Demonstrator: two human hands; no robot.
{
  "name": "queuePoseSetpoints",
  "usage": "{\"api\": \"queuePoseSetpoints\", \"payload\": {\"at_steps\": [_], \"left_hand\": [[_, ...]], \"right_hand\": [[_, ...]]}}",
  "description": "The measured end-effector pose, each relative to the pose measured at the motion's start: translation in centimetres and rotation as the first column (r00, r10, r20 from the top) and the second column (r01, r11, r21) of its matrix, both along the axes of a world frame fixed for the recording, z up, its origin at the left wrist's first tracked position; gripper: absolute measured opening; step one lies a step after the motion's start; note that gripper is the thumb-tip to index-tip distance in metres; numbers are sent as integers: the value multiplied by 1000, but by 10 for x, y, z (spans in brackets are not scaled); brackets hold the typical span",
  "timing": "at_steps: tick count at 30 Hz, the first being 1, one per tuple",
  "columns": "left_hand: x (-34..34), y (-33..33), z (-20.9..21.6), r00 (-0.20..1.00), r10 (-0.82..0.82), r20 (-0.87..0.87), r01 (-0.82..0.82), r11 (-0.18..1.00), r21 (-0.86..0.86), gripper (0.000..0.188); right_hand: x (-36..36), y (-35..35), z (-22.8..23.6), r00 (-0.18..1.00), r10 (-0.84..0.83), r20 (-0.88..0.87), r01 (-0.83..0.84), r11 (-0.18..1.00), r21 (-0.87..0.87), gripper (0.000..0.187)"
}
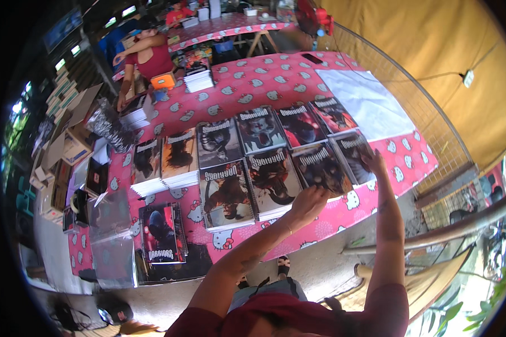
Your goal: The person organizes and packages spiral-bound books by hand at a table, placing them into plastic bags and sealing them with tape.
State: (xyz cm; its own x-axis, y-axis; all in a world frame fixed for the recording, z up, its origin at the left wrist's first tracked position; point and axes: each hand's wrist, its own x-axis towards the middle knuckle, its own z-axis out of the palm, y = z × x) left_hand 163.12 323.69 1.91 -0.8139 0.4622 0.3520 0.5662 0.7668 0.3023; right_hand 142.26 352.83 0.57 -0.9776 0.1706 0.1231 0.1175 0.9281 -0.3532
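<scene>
Stacks of spiral notebooks with dark printed covers stand in two rows on a pink table. At the near edge of a dark-covered notebook [322, 167], the curled fingers of my left hand [311, 202] grip its border. To the right, my right hand [375, 163] holds the right edge of the end notebook [351, 150], its fingers bent over the cover. Left of my hands lie a notebook with a warrior figure [275, 180] and another with an upside-down figure [226, 196]. Behind them sits a red-and-black notebook [301, 126].
A pink patterned tablecloth [230, 87] covers the table, with a white sheet [365, 101] at far right. Further notebooks [164, 233] and clear plastic [112, 247] lie at near left. Cardboard boxes [67, 146] stand leftward. A co-worker [152, 59] sits across, beside stacked notebooks [136, 112].
</scene>
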Motion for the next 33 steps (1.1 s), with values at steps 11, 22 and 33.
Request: {"api": "queuePoseSetpoints", "payload": {"at_steps": [11,22,33], "left_hand": [[144,-158,170,972,193,-138,-33,685,728,71],[294,-363,9,562,818,-126,-826,547,-134,71],[177,-271,-42,589,686,428,-807,472,354,59]], "right_hand": [[283,-271,156,612,383,-692,-788,364,-496,26],[405,-541,-37,692,646,-322,-576,225,-786,38],[215,-295,6,975,144,-171,-112,977,184,92]]}}
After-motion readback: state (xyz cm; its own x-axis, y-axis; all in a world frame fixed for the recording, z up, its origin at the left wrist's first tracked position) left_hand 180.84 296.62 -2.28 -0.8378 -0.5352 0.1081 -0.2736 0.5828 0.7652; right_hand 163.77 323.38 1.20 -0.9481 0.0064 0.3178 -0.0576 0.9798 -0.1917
